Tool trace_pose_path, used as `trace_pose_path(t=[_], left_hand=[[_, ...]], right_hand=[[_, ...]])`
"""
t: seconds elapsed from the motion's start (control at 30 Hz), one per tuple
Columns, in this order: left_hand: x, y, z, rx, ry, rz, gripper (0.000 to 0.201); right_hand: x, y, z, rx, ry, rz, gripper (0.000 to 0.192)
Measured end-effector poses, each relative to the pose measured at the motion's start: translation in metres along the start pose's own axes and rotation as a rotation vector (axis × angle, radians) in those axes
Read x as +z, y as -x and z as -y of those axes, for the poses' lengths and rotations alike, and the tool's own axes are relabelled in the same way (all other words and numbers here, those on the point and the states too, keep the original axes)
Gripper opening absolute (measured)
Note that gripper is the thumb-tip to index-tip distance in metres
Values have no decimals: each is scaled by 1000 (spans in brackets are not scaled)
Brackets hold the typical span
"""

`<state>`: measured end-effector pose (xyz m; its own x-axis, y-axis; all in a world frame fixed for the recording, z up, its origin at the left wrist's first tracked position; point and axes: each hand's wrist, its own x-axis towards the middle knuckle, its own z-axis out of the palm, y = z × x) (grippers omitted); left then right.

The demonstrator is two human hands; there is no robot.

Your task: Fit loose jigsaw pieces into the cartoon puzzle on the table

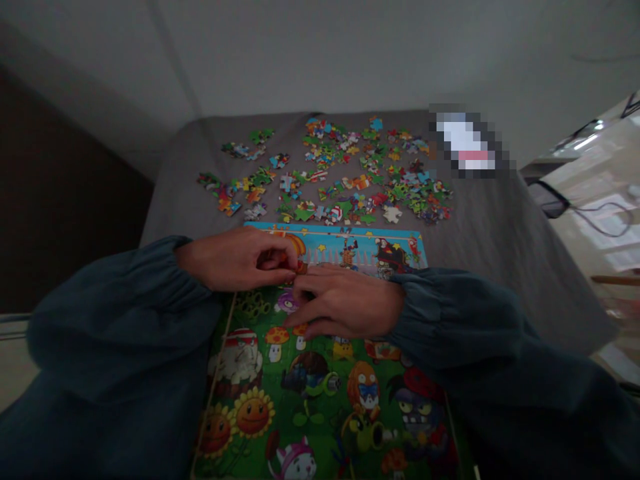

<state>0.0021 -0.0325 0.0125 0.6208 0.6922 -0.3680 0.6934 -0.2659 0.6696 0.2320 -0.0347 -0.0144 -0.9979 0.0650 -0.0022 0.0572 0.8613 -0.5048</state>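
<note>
Grey table (500, 220): left hand (235, 259) pinches puzzle piece (299, 267) beside right hand (345, 300).

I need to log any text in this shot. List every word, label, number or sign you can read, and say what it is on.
None can be read.
Puzzle picture board: cartoon plants and zombies only, no legible lettering.
Loose puzzle pieces on the grey table: too small and blurred to tell.
Pixelated object at the table's far right: blurred out, unreadable.
Small piece between the left hand and right hand: no text visible.
</note>
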Motion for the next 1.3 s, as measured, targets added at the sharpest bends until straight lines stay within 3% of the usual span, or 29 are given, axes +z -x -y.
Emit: trace_pose_path(t=[0.27,0.43,0.57,0.7,0.83,0.97,1.13,1.2,1.3], left_hand=[[1,-3,11,67,-3,-17,28],[0,-3,9,105,25,-60,26],[-4,-1,8,45,-18,-316,29],[-7,1,10,37,-84,-565,32],[-6,0,10,27,-105,-629,32],[-4,-3,14,-23,-121,-668,34],[-3,-14,32,-9,-325,-847,32],[2,-19,38,11,-427,-846,35],[13,-25,41,3,-517,-728,41]], right_hand=[[-1,0,0,1,17,-3,32],[1,1,-2,-37,12,-101,29],[-5,2,-4,-41,-22,-243,33],[-6,1,-3,-92,-1,-195,32],[0,-1,0,-94,86,-116,28],[6,-2,1,-54,86,-132,25],[11,-2,-1,-53,81,-154,22],[13,-2,-1,-45,84,-160,23],[15,-3,-1,-30,100,-161,24]])
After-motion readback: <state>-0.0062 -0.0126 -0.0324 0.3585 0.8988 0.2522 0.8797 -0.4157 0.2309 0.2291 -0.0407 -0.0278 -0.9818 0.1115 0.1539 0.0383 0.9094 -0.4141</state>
